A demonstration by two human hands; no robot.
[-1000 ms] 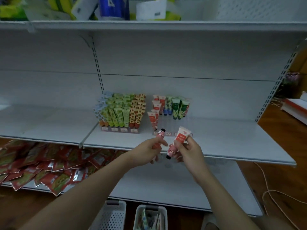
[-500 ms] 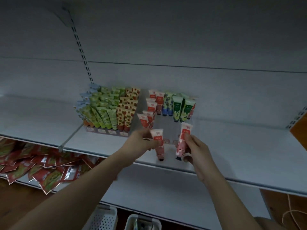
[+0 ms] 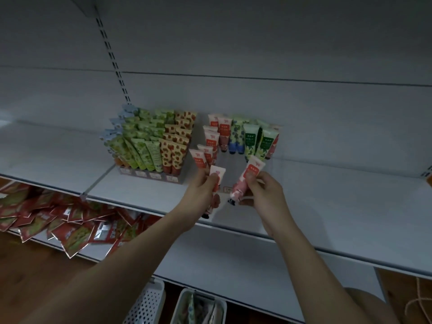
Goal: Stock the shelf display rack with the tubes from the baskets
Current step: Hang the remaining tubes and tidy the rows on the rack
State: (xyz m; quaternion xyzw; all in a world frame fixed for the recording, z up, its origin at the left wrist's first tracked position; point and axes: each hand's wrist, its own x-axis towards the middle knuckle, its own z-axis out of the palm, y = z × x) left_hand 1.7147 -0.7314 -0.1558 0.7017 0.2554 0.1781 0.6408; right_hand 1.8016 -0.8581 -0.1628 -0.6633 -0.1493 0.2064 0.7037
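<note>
Left hand [image 3: 203, 192] and right hand [image 3: 264, 192]: each grip pinches one pink tube [image 3: 245, 181], cap down, over the shelf [image 3: 327, 206]. Best seated upright into the half-filled display rack [image 3: 224, 189], behind the front red-label row, one at a time.

Your two pink tubes [image 3: 247, 181] look like smooth, slightly glossy plastic. The shelf [image 3: 327, 206] under them is matt, painted white metal. Below its left edge lie shiny foil-like packets [image 3: 58, 218]; the baskets [image 3: 149, 302] look like perforated white plastic, on a wood-toned floor [image 3: 35, 258].

Dim, bluish-grey cast; soft overall focus; wide-angle bending at edges; foreground arms blurred.
</note>
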